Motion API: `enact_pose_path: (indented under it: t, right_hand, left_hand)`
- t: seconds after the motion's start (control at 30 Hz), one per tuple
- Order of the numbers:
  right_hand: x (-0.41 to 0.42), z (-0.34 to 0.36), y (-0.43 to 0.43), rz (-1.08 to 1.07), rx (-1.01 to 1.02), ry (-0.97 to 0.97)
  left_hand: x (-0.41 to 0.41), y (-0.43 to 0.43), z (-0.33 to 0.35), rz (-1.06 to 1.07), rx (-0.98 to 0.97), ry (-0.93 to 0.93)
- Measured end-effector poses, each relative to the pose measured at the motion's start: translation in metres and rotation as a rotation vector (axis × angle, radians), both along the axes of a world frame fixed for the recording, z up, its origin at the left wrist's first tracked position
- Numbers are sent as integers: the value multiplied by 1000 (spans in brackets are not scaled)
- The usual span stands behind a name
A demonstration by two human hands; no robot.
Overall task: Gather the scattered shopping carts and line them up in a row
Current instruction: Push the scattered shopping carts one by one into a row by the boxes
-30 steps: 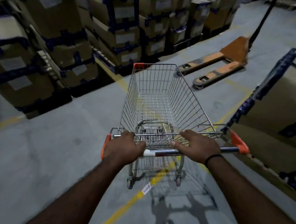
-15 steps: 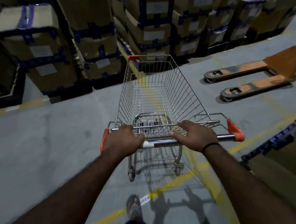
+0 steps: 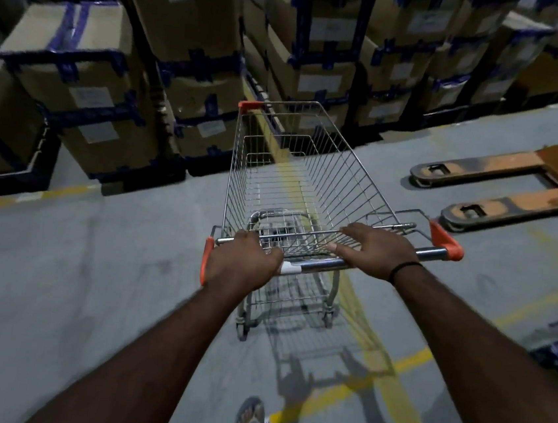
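Note:
One empty wire shopping cart (image 3: pixel 308 180) with orange corner caps stands on the grey floor right in front of me. My left hand (image 3: pixel 242 264) is wrapped around the left end of its metal handle bar. My right hand (image 3: pixel 375 250) lies on the bar right of the middle, fingers stretched over the basket's rear rim. The cart's nose points at stacked boxes ahead. No other cart is in view.
Stacks of taped cardboard boxes (image 3: pixel 191 50) on pallets fill the far side and left. An orange pallet jack (image 3: pixel 500 186) lies on the floor to the right of the cart. Yellow floor lines (image 3: pixel 374 369) cross under the cart. My sandalled foot (image 3: pixel 250 422) shows at the bottom.
The cart and my view have swung left: the pallet jack has slid to the right, and the box stacks now sit straight ahead. Both hands stay on the handle.

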State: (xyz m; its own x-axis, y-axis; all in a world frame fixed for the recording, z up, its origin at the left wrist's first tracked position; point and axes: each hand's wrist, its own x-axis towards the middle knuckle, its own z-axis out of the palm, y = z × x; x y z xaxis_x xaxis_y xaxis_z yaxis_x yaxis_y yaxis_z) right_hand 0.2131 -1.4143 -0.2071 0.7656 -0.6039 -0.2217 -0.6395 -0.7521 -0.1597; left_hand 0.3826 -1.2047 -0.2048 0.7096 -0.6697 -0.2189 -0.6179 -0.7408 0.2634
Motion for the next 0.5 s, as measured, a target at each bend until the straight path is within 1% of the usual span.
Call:
enact_pose_path:
  t: [0.5]
  right_hand:
    - [60,3,-116,159,-6,25]
  left_hand:
    - [31,-97,-2,116,29,-1]
